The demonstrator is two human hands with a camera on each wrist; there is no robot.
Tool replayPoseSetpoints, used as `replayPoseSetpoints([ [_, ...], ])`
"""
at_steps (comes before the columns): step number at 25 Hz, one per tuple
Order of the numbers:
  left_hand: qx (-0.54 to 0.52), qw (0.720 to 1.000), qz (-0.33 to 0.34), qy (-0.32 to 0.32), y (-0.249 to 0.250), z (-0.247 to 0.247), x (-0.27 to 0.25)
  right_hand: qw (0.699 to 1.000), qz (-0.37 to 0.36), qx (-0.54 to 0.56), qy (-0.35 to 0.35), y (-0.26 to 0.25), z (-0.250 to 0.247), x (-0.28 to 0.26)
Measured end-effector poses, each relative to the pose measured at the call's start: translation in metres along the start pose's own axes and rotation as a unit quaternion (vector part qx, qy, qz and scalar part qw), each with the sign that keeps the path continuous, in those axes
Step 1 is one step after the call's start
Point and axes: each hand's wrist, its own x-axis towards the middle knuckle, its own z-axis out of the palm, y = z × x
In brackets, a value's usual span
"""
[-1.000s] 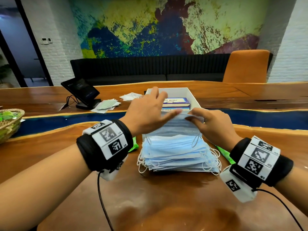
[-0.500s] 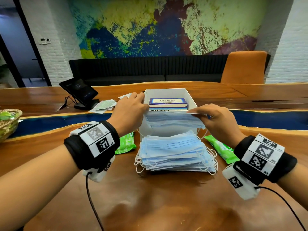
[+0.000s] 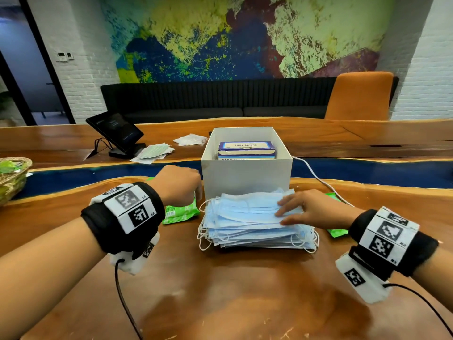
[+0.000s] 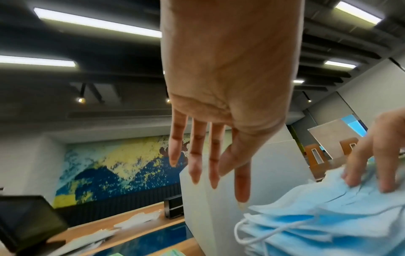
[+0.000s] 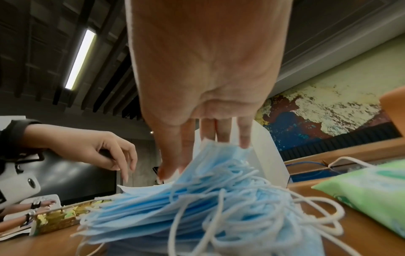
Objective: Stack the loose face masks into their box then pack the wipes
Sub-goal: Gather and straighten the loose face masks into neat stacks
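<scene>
A pile of loose blue face masks (image 3: 255, 222) lies on the wooden desk (image 3: 220, 290) at the centre of the head view, just in front of a white open box (image 3: 246, 175). Inside the box, toward 12 o'clock, sit two stacked cartons labelled FACE MASKS (image 3: 246, 149). The right hand (image 3: 311, 209) comes in from 3 o'clock with its fingers (image 5: 244, 138) extended and lying flat on the top mask of the pile; it grips nothing. The left hand (image 3: 180, 184) hovers at 9 o'clock of the pile, beside the box's left wall, fingers hanging loose and holding nothing. A green wipes pack (image 3: 180, 211) lies on the desk just below it, and another green pack (image 3: 337, 231) shows at 3 o'clock, partly hidden by the right hand.
</scene>
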Motion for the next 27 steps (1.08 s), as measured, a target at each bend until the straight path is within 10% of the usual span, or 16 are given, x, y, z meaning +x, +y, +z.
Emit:
replayPoseSetpoints([
  [9,-0.073,0.99,-0.013,-0.116,0.016,0.015,0.012,0.987,0.152,-0.04,0.04,-0.001,-0.013,0.017],
  [17,-0.017,0.99,0.128,-0.047,0.047,0.023,0.014,0.994,0.101,-0.043,-0.022,-0.017,-0.004,0.037],
  [27,0.0,0.991,0.109,-0.082,0.06,0.029,0.023,0.984,0.074,-0.103,-0.125,-0.025,0.002,0.062],
])
